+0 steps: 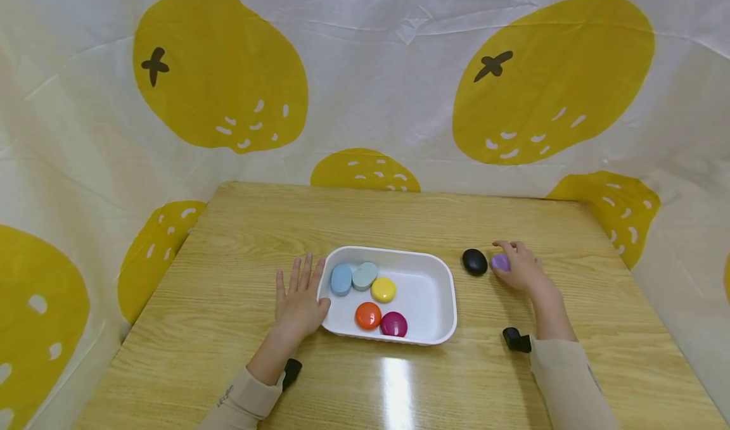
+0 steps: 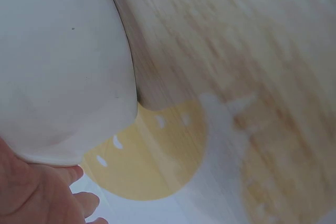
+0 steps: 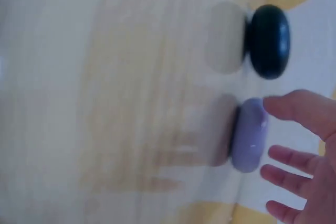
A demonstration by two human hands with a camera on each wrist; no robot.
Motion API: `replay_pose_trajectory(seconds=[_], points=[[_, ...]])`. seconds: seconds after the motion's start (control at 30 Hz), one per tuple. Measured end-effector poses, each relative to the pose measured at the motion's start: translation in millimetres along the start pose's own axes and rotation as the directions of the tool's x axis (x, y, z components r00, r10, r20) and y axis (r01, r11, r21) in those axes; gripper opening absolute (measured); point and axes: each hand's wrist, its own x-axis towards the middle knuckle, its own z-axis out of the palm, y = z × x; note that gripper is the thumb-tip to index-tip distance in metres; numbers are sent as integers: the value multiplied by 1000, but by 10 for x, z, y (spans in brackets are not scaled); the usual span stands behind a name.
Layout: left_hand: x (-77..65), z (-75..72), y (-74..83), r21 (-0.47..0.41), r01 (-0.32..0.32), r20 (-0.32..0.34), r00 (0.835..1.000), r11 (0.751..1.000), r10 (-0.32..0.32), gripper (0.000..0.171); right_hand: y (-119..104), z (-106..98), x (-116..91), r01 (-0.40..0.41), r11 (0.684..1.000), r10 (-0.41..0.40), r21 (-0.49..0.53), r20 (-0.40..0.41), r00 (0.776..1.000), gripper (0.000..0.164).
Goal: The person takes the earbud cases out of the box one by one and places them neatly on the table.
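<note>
A white tray (image 1: 419,309) holds several smooth, rounded pebble-like pieces: a blue one (image 1: 341,280), a pale green one (image 1: 365,276), a yellow one (image 1: 383,289), an orange one (image 1: 368,316) and a magenta one (image 1: 394,324). My left hand (image 1: 299,306) lies with spread, straight fingers along the tray's left side, its thumb at the rim. Right of the tray, my right hand (image 1: 520,268) is over a purple pebble-like piece (image 3: 250,137), thumb at its edge and fingers extended around it, not gripping. A black pebble-like piece (image 1: 474,262) sits just left of the purple one.
Everything stands on a wooden table (image 1: 239,227). A white curtain (image 1: 376,88) with yellow fruit prints hangs behind and at both sides. Dark wrist-camera mounts (image 1: 516,340) sit on both sleeves.
</note>
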Motion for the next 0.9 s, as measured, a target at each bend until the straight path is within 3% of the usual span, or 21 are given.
replay_pose_trajectory(seconds=[0.1,0.17,0.27,0.37,0.53,0.73,0.8,0.9], points=[[-1,-6,5,-2,1,2,1000,1000,-1,71,-118,-52,-28,53,999,-53,-5,-85,995,55],[-4,-9,7,1,2,1,1000,1000,-2,72,-239,-70,-25,129,991,-131,-25,-154,979,55],[-7,-16,11,-7,0,-7,1000,1000,0,72,-462,-59,-17,265,960,-279,-93,-220,935,54],[-11,-20,15,-12,-1,-8,1000,1000,1,71,-704,-1,-33,404,902,-431,-153,-235,871,52],[-6,-7,10,6,-5,-9,1000,1000,5,71,-1083,164,-135,590,794,-607,-150,-136,783,48],[4,20,-5,17,-8,-19,1000,1000,8,71,-1351,374,-197,724,664,-723,-188,85,686,44],[-1,16,-3,4,-9,-20,1000,1000,9,71,-1400,425,-207,740,643,-725,-198,153,672,45],[-8,6,3,-6,-8,-21,1000,1000,8,71,-1460,479,-219,741,648,-699,-175,249,670,47]])
